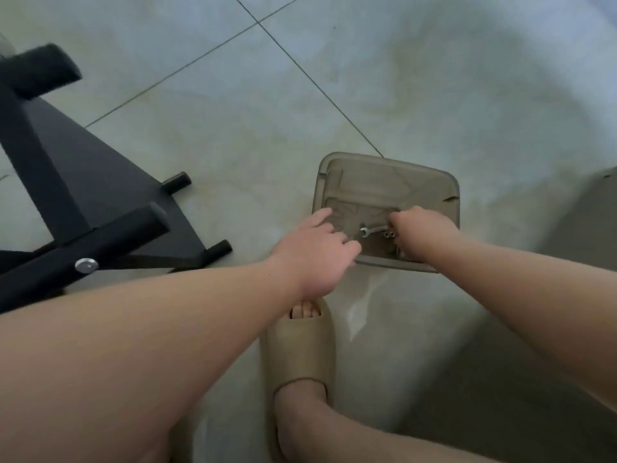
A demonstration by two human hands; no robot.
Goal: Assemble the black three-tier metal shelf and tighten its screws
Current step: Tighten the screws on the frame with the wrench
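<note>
The black metal shelf (83,182) lies tilted on the tiled floor at the left, with a silver screw head (86,265) on its near bar. A translucent brown tray (394,182) sits on the floor ahead of me. In it lie a small silver wrench (373,230) and a few small nuts (389,234). My left hand (317,248) reaches over the tray's left edge with its fingers straight and spread, holding nothing. My right hand (422,230) is inside the tray with curled fingers, and its fingertips pinch the wrench's right end. That hand hides the tray's near right part.
My foot in a beige slipper (298,342) stands just in front of the tray. Black rubber-capped shelf feet (177,182) stick out toward the tray. A grey object (594,208) shows at the right edge. Pale tiles stretch beyond the tray.
</note>
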